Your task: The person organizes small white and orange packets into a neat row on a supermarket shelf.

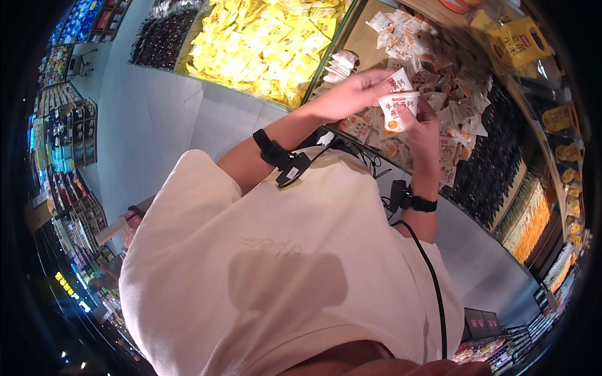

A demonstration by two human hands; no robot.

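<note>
My left hand (367,89) pinches a small white snack packet (400,82) between thumb and fingers. Just below it, my right hand (420,124) grips another white packet (397,104) by its side, thumb across the front. This packet bears printed writing and an orange spot near its bottom. The two packets overlap or nearly touch, and both are raised over a display bin. Beneath and beyond my hands lies a loose heap of similar white and orange packets (458,113). A short row of packets (342,66) is lined up by the bin's left divider.
Left of the glass divider (336,51) is a bin of yellow packets (263,42). Dark-wrapped packets (489,160) fill the section on the right. Yellow bags (522,42) hang along the far rail. A black cable (430,286) runs down my right side.
</note>
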